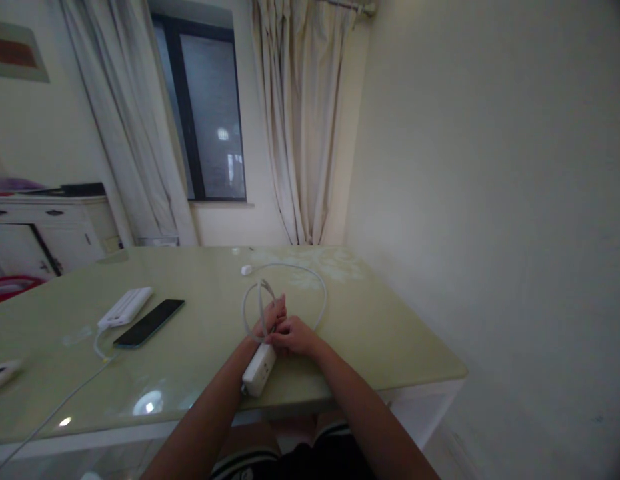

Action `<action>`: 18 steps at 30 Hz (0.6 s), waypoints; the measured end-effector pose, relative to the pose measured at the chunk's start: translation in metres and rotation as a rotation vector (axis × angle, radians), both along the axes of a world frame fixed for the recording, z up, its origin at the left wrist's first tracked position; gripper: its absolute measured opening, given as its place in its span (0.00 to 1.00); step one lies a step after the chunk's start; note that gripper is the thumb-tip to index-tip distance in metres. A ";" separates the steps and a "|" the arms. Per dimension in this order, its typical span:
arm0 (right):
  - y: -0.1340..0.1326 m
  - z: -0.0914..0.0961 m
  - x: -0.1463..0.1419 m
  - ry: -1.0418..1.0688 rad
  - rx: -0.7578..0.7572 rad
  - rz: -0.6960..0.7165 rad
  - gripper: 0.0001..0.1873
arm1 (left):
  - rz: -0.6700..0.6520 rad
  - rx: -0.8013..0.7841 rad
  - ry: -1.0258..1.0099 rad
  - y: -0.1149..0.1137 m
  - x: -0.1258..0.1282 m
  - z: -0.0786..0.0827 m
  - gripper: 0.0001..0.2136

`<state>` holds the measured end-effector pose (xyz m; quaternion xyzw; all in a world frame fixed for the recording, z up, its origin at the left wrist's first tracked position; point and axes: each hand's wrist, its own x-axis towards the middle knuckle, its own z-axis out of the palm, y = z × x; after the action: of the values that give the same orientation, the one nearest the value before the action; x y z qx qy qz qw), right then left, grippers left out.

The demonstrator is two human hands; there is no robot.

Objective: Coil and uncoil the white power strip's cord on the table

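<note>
A white power strip (260, 371) lies near the front edge of the table, beside my left forearm. Its white cable (244, 308) is gathered in loops around my hands. My left hand (275, 313) is closed on the looped cable, fingers partly hidden behind my other hand. Just to its right, my right hand (295, 335) pinches the cable close to the strip's far end. From the loops, the cable's free length (324, 287) curves out across the table to a white plug (247, 270) farther back.
To the left lie a black smartphone (150, 325) and a white power bank (126, 307) with a cable running off the front edge. A white object (4, 373) sits at the far left. The glossy table (400, 347) meets a wall on the right.
</note>
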<state>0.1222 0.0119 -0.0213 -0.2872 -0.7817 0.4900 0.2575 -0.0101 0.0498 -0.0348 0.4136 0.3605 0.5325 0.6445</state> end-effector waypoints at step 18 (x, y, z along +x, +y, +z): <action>-0.013 0.004 0.006 -0.203 1.246 -0.185 0.31 | 0.112 0.162 0.204 -0.030 0.008 0.023 0.27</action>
<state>0.1283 -0.0009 -0.0177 -0.1951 -0.9125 -0.1103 0.3421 -0.0022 0.0195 -0.0122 0.4952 0.4025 0.5503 0.5385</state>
